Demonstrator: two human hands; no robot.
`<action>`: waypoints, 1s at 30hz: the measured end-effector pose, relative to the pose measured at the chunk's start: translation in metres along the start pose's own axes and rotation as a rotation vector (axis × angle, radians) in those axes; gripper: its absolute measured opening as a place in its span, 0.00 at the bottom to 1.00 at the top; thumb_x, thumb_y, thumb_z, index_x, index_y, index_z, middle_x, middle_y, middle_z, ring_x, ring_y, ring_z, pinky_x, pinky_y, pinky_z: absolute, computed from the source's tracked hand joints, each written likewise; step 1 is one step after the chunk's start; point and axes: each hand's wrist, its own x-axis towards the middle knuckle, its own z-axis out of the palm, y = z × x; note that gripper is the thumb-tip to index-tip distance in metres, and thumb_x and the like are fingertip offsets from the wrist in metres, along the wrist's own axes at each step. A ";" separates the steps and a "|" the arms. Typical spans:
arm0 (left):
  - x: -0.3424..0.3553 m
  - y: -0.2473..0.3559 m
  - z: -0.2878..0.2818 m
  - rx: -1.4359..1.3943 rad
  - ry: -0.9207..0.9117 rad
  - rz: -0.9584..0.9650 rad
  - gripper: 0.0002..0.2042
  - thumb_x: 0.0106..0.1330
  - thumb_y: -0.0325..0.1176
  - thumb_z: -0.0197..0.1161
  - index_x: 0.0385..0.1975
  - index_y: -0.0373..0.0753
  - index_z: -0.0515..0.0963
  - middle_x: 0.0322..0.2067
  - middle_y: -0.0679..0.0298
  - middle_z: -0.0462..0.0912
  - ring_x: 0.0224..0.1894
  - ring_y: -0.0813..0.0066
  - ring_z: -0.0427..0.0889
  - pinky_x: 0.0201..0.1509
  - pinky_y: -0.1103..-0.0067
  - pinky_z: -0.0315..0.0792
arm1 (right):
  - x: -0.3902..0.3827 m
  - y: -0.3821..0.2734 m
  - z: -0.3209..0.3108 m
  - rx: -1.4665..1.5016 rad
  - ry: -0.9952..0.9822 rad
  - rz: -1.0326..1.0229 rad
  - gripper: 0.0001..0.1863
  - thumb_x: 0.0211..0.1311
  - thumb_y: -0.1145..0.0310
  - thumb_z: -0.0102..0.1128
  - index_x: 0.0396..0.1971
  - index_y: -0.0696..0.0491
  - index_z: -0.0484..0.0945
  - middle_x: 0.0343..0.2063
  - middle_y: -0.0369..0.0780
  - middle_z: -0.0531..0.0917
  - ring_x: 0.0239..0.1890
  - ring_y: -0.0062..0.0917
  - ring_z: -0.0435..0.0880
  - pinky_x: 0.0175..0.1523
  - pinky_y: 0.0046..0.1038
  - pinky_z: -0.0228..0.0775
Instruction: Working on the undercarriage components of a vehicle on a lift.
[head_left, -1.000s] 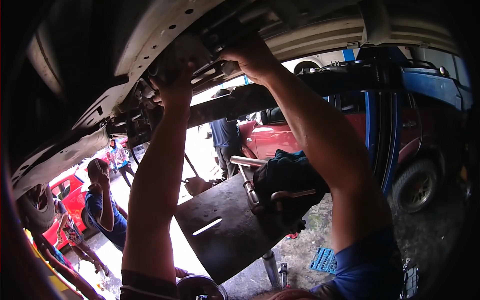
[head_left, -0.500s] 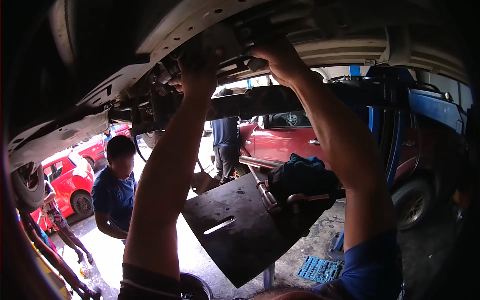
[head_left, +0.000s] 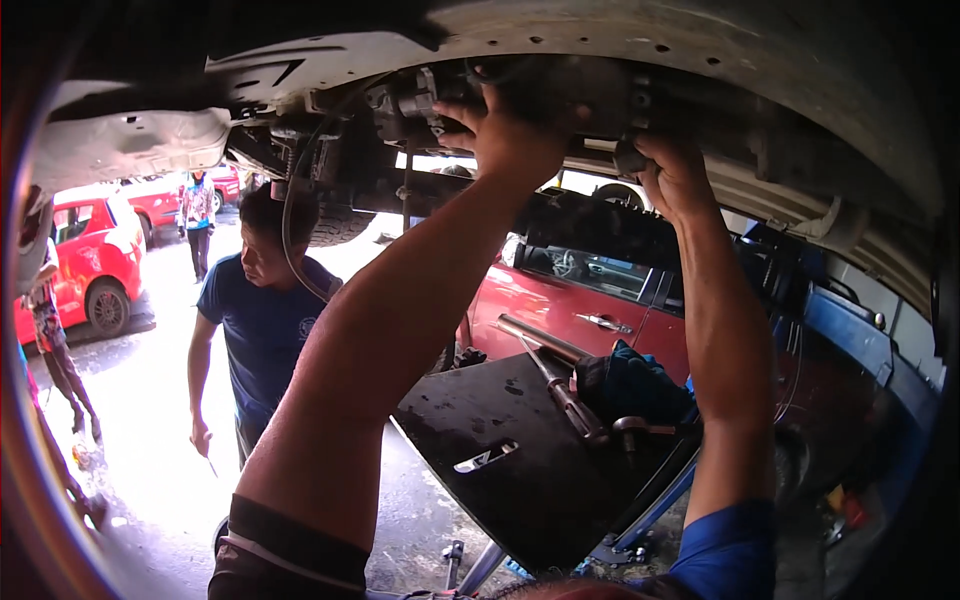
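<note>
Overhead is the underside of a raised vehicle [head_left: 590, 30]. My left hand [head_left: 515, 140] is up against a dark metal housing there, its fingers spread and the thumb apart. To its right my right hand [head_left: 680, 175] is closed, with a dark rounded piece [head_left: 630, 158] held at its fingertips. Whether that piece is fixed to the vehicle or loose, I cannot tell. Below my arms stands a dark metal plate [head_left: 450, 405]. On it lie a flat slotted metal piece [head_left: 486, 457], a screwdriver [head_left: 575, 400], a metal tube [head_left: 540, 335], a bent-ended metal tool [head_left: 645, 425] and a dark teal cloth [head_left: 640, 375].
A person in a dark blue shirt [head_left: 270, 320] stands close on the left, under a hanging hose [head_left: 287, 225]. Behind the plate is a dark red car [head_left: 590, 320]. A blue lift arm [head_left: 845, 330] is at right. Red cars [head_left: 95, 270] and other people are farther left.
My view has swung, so the hands and plate appear farther right. The left hand's fingers now show spread. The person on the left has straightened and turned the head aside.
</note>
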 end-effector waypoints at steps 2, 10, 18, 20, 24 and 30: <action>0.007 -0.014 0.001 0.048 0.036 0.045 0.25 0.61 0.58 0.58 0.58 0.63 0.72 0.69 0.66 0.54 0.73 0.44 0.38 0.60 0.28 0.25 | 0.003 0.002 0.012 0.004 -0.025 -0.017 0.13 0.51 0.78 0.58 0.39 0.58 0.77 0.35 0.38 0.81 0.37 0.25 0.81 0.44 0.29 0.73; 0.012 -0.008 0.002 -0.086 -0.118 -0.062 0.40 0.53 0.63 0.64 0.67 0.63 0.60 0.73 0.49 0.38 0.64 0.15 0.17 0.62 0.29 0.28 | -0.009 0.011 0.014 0.003 0.049 0.002 0.22 0.50 0.78 0.58 0.49 0.52 0.73 0.38 0.36 0.80 0.38 0.24 0.81 0.46 0.29 0.75; 0.027 -0.030 0.009 0.150 -0.125 0.038 0.35 0.56 0.61 0.61 0.65 0.63 0.64 0.71 0.49 0.44 0.62 0.11 0.18 0.59 0.26 0.30 | 0.004 0.013 0.017 0.025 0.048 -0.041 0.15 0.50 0.77 0.58 0.41 0.55 0.78 0.33 0.35 0.82 0.35 0.23 0.82 0.45 0.28 0.75; 0.019 -0.019 0.007 0.097 0.134 0.216 0.20 0.64 0.54 0.56 0.57 0.66 0.73 0.62 0.71 0.71 0.69 0.46 0.57 0.58 0.26 0.26 | 0.002 0.014 0.004 0.021 0.088 -0.063 0.15 0.50 0.78 0.59 0.41 0.55 0.78 0.34 0.35 0.82 0.36 0.22 0.82 0.44 0.27 0.74; 0.013 -0.031 0.011 0.069 0.145 0.325 0.26 0.63 0.55 0.58 0.61 0.60 0.69 0.62 0.70 0.70 0.72 0.50 0.50 0.61 0.28 0.26 | 0.003 0.009 0.009 -0.065 0.067 -0.098 0.16 0.50 0.79 0.60 0.41 0.55 0.78 0.34 0.35 0.82 0.38 0.20 0.80 0.46 0.24 0.71; 0.008 -0.025 -0.025 0.272 -0.148 0.187 0.39 0.59 0.56 0.62 0.70 0.55 0.55 0.69 0.54 0.56 0.73 0.42 0.41 0.60 0.31 0.50 | 0.006 0.003 0.007 -0.109 0.176 -0.064 0.20 0.48 0.78 0.58 0.45 0.52 0.76 0.35 0.33 0.79 0.37 0.19 0.76 0.45 0.24 0.69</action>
